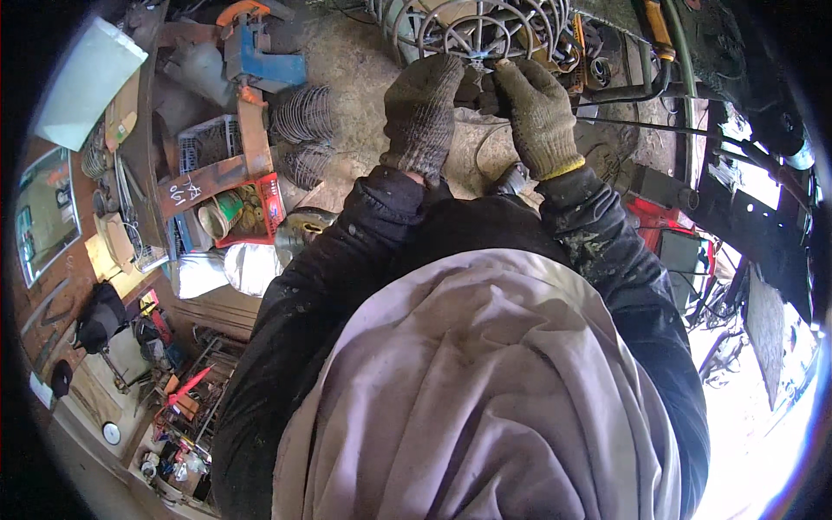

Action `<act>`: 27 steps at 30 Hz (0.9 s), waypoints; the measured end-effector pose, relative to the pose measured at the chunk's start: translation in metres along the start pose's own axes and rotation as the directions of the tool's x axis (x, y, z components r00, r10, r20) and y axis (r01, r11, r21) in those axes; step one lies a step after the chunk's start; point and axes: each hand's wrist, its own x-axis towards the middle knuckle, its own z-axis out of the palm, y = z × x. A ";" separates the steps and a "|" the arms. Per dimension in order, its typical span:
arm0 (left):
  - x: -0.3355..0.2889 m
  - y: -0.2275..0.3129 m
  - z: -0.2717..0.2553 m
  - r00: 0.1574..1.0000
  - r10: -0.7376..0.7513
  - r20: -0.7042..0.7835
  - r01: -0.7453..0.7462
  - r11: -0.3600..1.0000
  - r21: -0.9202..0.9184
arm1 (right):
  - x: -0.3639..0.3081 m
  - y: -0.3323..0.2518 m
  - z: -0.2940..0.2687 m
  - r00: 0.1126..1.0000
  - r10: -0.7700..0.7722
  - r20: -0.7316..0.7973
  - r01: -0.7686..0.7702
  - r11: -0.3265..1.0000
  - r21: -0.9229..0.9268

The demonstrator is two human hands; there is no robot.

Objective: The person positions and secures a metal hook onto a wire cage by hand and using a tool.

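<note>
My left hand, in a dirty grey knitted glove, is closed at the near edge of a frame of curved metal rods. Close beside it, my right hand, in a paler glove with a yellow cuff, has its fingers bent together at the same edge. The fingertips of both hands meet the bottom of the rod arcs. What lies inside the fingers is hidden. Both forearms reach forward in dark, stained sleeves.
Coiled metal springs and a blue metal tool lie to the left. A red crate holds a can and small round parts. An orange-handled tool is at the far right, with dark metal plates nearer.
</note>
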 end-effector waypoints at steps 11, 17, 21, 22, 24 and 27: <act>0.005 0.016 -0.001 0.972 -0.232 -0.026 0.196 0.872 -0.448 | -0.002 -0.001 0.003 0.997 0.083 0.007 -0.083 0.985 0.149; 0.002 0.007 0.003 0.969 -0.229 0.087 0.245 0.914 -0.324 | 0.000 0.000 0.001 0.992 0.129 0.004 -0.128 0.980 0.154; -0.004 0.000 0.013 0.998 -0.027 -0.049 0.034 0.990 0.137 | -0.007 -0.005 -0.005 0.989 0.136 0.064 -0.140 0.989 0.056; -0.004 0.000 0.014 0.996 -0.001 -0.091 0.012 0.992 0.122 | -0.011 -0.006 -0.006 0.984 0.168 0.062 -0.174 0.980 0.101; -0.002 0.002 0.017 0.972 -0.235 -0.001 0.227 0.939 -0.257 | -0.015 -0.002 -0.012 0.978 0.200 0.060 -0.206 0.968 0.145; -0.002 0.008 0.020 0.863 -0.459 0.213 0.474 0.586 -0.657 | -0.027 0.022 -0.033 0.956 0.293 0.019 -0.288 0.922 0.258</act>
